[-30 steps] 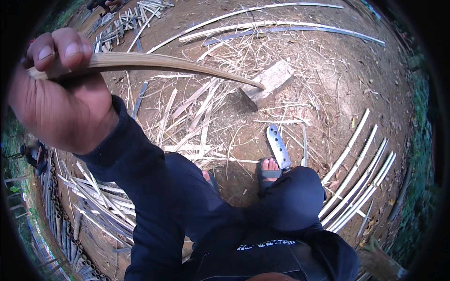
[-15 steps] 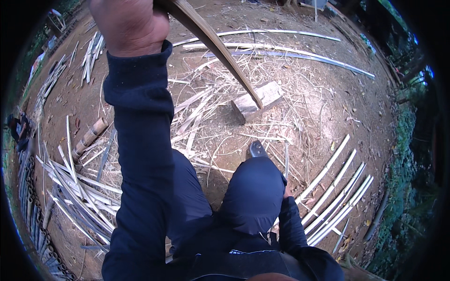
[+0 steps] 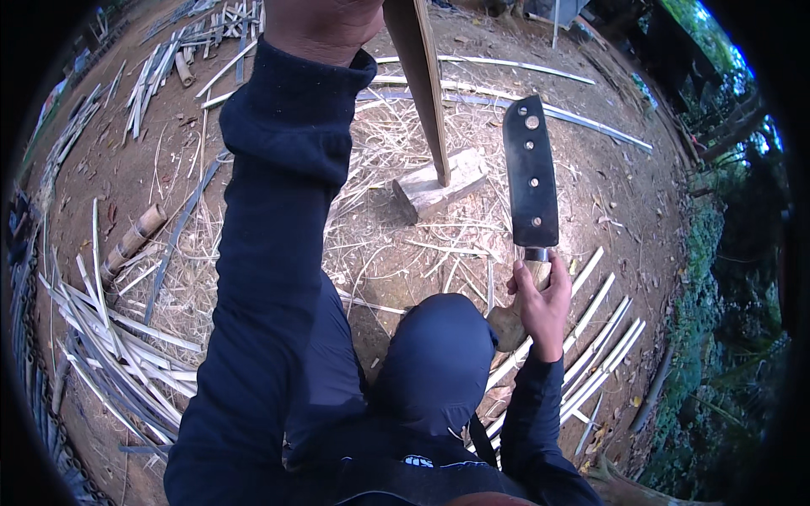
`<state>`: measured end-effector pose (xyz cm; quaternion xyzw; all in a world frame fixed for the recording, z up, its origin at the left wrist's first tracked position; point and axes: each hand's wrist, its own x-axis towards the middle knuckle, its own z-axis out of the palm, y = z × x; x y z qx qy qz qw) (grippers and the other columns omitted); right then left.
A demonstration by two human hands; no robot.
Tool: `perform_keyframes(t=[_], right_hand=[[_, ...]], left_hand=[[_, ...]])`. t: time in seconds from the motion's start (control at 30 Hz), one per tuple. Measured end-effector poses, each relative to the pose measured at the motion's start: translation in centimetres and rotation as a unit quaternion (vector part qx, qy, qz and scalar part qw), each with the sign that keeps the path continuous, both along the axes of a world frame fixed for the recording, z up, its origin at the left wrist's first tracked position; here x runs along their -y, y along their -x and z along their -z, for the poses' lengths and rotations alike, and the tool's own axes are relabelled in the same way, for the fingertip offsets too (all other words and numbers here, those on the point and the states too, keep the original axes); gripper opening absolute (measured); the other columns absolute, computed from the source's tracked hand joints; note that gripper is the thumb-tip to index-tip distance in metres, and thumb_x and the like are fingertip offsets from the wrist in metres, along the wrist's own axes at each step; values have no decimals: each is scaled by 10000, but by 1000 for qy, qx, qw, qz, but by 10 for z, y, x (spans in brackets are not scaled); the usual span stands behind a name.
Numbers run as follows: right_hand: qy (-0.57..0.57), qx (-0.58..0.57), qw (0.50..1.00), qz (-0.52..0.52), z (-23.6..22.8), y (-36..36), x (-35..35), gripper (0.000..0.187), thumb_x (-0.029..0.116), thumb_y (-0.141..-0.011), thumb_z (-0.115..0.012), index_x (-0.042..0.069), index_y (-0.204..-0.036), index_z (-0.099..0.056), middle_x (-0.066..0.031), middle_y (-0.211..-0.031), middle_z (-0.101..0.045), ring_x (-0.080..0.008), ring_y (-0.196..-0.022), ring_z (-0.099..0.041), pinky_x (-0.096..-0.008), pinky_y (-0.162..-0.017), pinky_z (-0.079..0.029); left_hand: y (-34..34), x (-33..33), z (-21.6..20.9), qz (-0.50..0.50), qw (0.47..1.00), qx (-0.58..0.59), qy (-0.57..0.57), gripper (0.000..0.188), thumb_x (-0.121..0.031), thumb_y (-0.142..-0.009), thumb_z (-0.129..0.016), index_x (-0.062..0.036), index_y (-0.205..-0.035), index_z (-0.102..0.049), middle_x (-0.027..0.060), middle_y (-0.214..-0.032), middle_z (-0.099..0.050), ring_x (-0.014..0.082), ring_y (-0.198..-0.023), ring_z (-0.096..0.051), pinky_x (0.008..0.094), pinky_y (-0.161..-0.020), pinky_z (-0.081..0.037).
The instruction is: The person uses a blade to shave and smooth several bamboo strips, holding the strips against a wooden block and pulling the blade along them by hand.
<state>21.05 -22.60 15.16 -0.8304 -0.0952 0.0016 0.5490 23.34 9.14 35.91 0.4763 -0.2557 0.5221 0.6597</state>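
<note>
At the top edge my left hand (image 3: 325, 29) is closed around a split bamboo piece (image 3: 424, 93); part of the hand is cut off by the edge. The bamboo's lower end rests on a short wooden block (image 3: 443, 181) on the ground ahead of my knees. My right hand (image 3: 544, 308) grips a broad chopping knife (image 3: 533, 181) by its wooden handle, right of my knee. The knife points up and away from me, apart from the bamboo. Its blade part is black with several round, copper-coloured studs; I cannot tell whether a sheath covers it.
Pale bamboo strips (image 3: 603, 337) lie to my right, and a larger heap (image 3: 126, 337) to my left. A bamboo pole piece (image 3: 135, 240) is near that heap. Shavings (image 3: 380, 143) litter the ground around the block. Long strips (image 3: 506, 67) lie beyond it.
My right hand has come up from beside my knee, and the knife now shows in full. My left hand and the bamboo have shifted right in view; the bamboo stands more upright.
</note>
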Motion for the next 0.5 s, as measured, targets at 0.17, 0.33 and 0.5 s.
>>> perform_keyframes(t=[0.17,0.33,0.5], right_hand=[[-108,143,982,-56,-52,10,-55,265,67,-941,-665,-15,-1165,-549,-78,-848,-670,-129,-690,-676,-264,-608,-531],[49,285,953,-91,-57,-5,-93,293,62,-906,-689,-20,-1151,-550,-162,-840,-696,-265,-753,-734,-348,-633,-542],[42,243,962,-116,-32,-21,-106,266,63,-903,-670,-12,-1131,-554,-178,-823,-701,-305,-725,-728,-356,-607,-528]], left_hand=[[-5,12,8,34,998,-47,29,213,-236,-961,-648,-129,-841,-508,-45,-525,-405,52,-385,-428,214,-329,-353],[6,24,-7,9,1000,-27,5,217,-236,-967,-636,-120,-844,-499,-40,-528,-406,55,-388,-426,217,-328,-347],[1,18,-8,-5,1000,-29,9,202,-223,-970,-630,-116,-862,-496,-38,-531,-402,59,-387,-411,225,-329,-332]])
